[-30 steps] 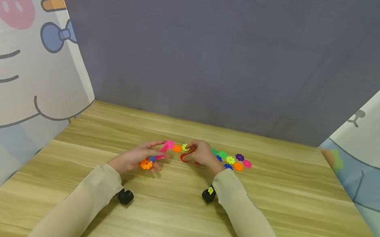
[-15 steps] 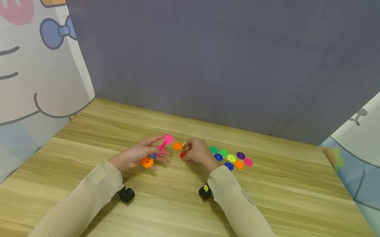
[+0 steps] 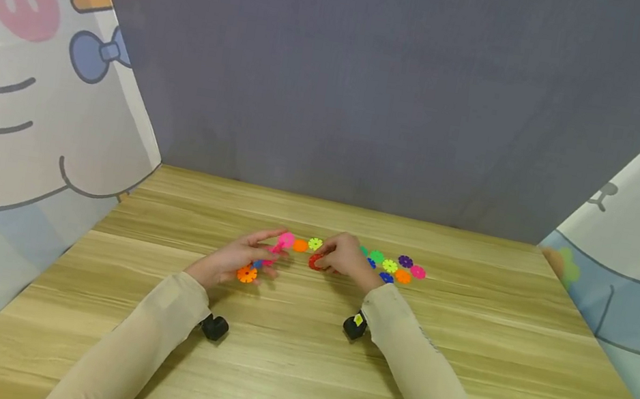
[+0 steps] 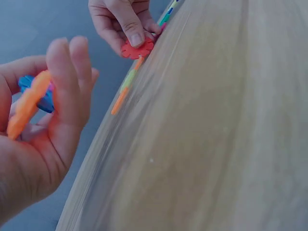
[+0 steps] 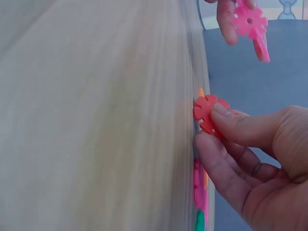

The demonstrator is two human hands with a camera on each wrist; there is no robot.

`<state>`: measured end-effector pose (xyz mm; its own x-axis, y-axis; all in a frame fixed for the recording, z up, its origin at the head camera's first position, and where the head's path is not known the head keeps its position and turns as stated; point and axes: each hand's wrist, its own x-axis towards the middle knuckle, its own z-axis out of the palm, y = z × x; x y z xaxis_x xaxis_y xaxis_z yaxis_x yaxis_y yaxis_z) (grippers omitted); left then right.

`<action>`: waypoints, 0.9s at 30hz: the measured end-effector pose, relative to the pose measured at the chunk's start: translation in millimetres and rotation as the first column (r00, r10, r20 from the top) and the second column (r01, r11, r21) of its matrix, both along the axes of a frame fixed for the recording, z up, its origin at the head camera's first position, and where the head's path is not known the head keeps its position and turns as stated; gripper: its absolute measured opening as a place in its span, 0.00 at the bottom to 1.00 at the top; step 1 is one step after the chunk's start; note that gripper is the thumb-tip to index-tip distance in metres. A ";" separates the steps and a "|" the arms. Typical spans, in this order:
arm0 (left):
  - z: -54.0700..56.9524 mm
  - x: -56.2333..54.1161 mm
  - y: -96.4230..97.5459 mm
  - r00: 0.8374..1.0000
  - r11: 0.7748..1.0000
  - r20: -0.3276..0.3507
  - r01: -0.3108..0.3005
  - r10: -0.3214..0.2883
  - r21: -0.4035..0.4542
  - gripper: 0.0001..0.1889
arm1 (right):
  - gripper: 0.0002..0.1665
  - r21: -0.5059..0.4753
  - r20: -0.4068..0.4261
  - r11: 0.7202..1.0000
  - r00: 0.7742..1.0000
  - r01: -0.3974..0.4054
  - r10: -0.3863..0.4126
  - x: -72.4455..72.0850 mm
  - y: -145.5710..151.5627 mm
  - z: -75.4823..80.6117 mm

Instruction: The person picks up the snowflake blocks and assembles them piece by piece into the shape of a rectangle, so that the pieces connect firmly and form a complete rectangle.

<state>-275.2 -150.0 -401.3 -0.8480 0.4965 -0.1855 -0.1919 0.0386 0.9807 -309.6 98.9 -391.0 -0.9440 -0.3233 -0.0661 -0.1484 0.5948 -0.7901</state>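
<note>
My left hand (image 3: 237,256) holds a small chain of notched plastic snowflake discs. An orange disc (image 3: 247,275) forms its near end, a blue disc (image 4: 45,103) sits between thumb and fingers, and a pink disc (image 5: 250,20) stands out past the fingertips in the right wrist view. A red snowflake disc (image 5: 207,110) is pinched between thumb and fingers of my right hand (image 3: 344,255), close over the table. The two hands are apart, the red disc to the right of the chain.
Loose discs lie flat on the wooden table (image 3: 281,373): an orange disc (image 3: 300,245) and a yellow-green disc (image 3: 315,244) between the hands, several more, including a purple disc (image 3: 405,261), right of the right hand. A grey panel (image 3: 338,78) stands behind.
My right hand has shifted slightly left, then back right with the red disc, uncovering the yellow-green disc. The left hand's chain tipped up a little, then lowered.
</note>
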 end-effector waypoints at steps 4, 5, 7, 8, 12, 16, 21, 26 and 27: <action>-0.6 -0.2 3.6 0.999 0.999 0.011 0.044 -0.044 -0.001 0.32 | 0.07 -0.057 0.001 0.998 1.000 0.014 -0.014 1.8 8.2 0.1; -0.9 -0.5 4.5 0.999 0.999 0.014 0.053 -0.053 -0.001 0.32 | 0.07 -0.072 0.004 0.997 1.000 0.018 -0.018 2.4 9.8 0.3; -1.8 -1.5 6.4 0.997 0.998 0.020 0.069 -0.069 -0.001 0.32 | 0.07 -0.104 -0.007 0.994 1.000 0.017 -0.018 3.3 12.9 0.7; -1.7 -1.5 7.4 0.997 0.997 0.018 0.075 -0.075 -0.008 0.31 | 0.07 -0.117 -0.013 0.993 1.000 0.014 -0.016 3.6 14.3 0.9; -0.5 -1.8 11.3 0.995 0.995 0.030 0.096 -0.095 -0.033 0.31 | 0.08 -0.175 -0.026 0.985 1.000 0.010 -0.015 5.1 18.6 2.5; 1.5 -1.2 14.5 0.992 0.992 0.046 0.118 -0.116 -0.043 0.31 | 0.07 -0.213 -0.044 0.977 0.999 0.016 -0.026 8.4 21.3 5.4; 4.0 -1.2 16.3 0.990 0.991 0.061 0.126 -0.124 -0.035 0.30 | 0.07 -0.250 -0.063 0.968 0.997 0.022 -0.038 13.0 22.3 9.7; 4.8 -1.7 17.2 0.990 0.990 0.062 0.133 -0.130 -0.040 0.30 | 0.08 -0.298 -0.052 0.954 0.997 0.031 -0.049 16.8 22.2 11.4; 4.7 -1.7 17.6 0.989 0.990 0.063 0.136 -0.133 -0.041 0.30 | 0.08 -0.308 -0.052 0.951 0.997 0.030 -0.048 17.8 22.2 11.9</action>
<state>-276.9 -132.4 -396.7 -0.7607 0.5953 -0.2589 -0.2403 0.1122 0.9642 -291.8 121.1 -379.1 -0.9554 -0.2824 0.0861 -0.1814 0.3314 -0.9259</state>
